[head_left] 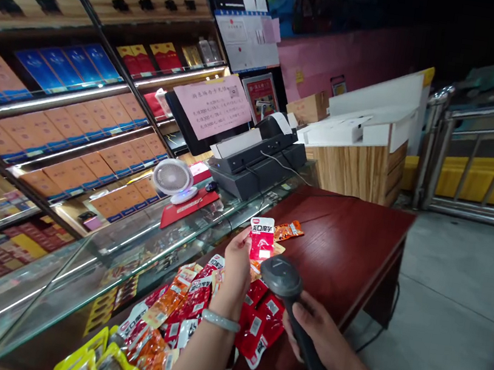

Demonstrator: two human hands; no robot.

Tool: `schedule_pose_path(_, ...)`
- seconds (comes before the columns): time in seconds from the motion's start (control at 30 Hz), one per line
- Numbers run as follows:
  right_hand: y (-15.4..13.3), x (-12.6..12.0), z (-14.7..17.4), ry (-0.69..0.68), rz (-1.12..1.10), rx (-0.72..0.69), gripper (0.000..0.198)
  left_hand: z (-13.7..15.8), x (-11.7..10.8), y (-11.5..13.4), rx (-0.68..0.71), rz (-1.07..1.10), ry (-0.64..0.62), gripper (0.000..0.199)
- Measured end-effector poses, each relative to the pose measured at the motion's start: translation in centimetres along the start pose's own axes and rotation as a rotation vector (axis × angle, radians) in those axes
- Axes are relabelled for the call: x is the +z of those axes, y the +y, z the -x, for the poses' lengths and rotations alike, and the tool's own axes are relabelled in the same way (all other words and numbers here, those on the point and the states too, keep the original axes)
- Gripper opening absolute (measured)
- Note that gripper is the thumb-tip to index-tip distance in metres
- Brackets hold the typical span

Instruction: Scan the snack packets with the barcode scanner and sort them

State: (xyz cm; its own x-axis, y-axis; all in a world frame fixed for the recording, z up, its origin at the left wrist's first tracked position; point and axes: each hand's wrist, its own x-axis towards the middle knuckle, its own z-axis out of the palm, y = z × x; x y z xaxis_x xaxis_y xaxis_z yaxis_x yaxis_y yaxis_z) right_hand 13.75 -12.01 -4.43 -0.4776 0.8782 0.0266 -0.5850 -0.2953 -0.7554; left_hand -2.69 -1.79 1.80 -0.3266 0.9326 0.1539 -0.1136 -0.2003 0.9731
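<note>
Left hand pinching a red-and-white snack packet (261, 242), right hand wrapped around a barcode scanner (282, 277).
Held above the glossy reddish-brown counter (351, 230), beside crinkled foil pouches (199, 291), the packet looks light, soft and slick — probably best pinched by its flat edge, as the left hand (239, 254) does. The scanner, stiff dark plastic, seems heavier — its rounded handle suits the right hand's (316, 329) full grip.
</note>
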Motion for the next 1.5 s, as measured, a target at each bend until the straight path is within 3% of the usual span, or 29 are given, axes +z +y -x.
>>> schedule_pose_path(0.13,-0.1,0.3,-0.1,0.065,-0.033,-0.041,0.045,-2.2,2.1,-0.7,-0.065,0.035,-0.079,0.050)
schedule_pose_path(0.2,-0.5,0.4,-0.1,0.103,-0.044,-0.054,0.046,-3.2,2.7,-1.0,-0.079,-0.128,-0.145,0.051)
schedule_pose_path(0.4,-1.2,0.5,-0.5,0.105,-0.069,-0.072,0.054,-3.0,0.2,-1.8,0.099,-1.416,-0.246,0.034)
schedule_pose_path(0.5,-1.1,0.4,-0.5,0.094,-0.097,-0.077,0.054,-2.4,-0.8,-2.1,0.095,-1.651,-0.255,0.040)
schedule_pose_path(0.6,-0.9,0.2,-0.6,0.106,-0.150,-0.108,0.053,-2.1,-1.1,-1.7,0.068,-1.617,-0.228,0.046)
schedule_pose_path(0.8,-0.9,0.0,-0.6,0.091,-0.148,-0.141,0.050,-0.2,-2.2,0.1,0.090,-1.356,-0.098,0.030)
schedule_pose_path(1.03,-0.5,0.5,-0.1,0.106,-0.012,-0.122,0.043,2.6,-2.4,1.1,0.082,-1.188,-0.098,0.028)
schedule_pose_path(1.23,-0.7,0.5,0.2,0.144,0.004,-0.142,0.047,2.9,-2.3,0.6,0.039,-1.017,-0.040,0.034)
schedule_pose_path(1.33,-1.2,0.4,0.9,0.141,0.025,-0.151,0.041,2.7,-1.3,-0.1,0.009,-0.702,-0.119,0.037)
schedule_pose_path(1.4,-1.8,0.2,1.5,0.149,0.043,-0.165,0.040,2.6,-0.7,-0.3,0.008,-0.503,-0.231,0.052)
schedule_pose_path(1.43,-2.0,0.1,1.7,0.162,0.047,-0.166,0.040,2.6,-0.6,-0.3,0.017,-0.477,-0.263,0.061)
schedule_pose_path(1.5,-2.5,-0.3,2.3,0.194,0.052,-0.155,0.041,2.8,-0.8,0.1,0.069,-0.645,-0.278,0.067)
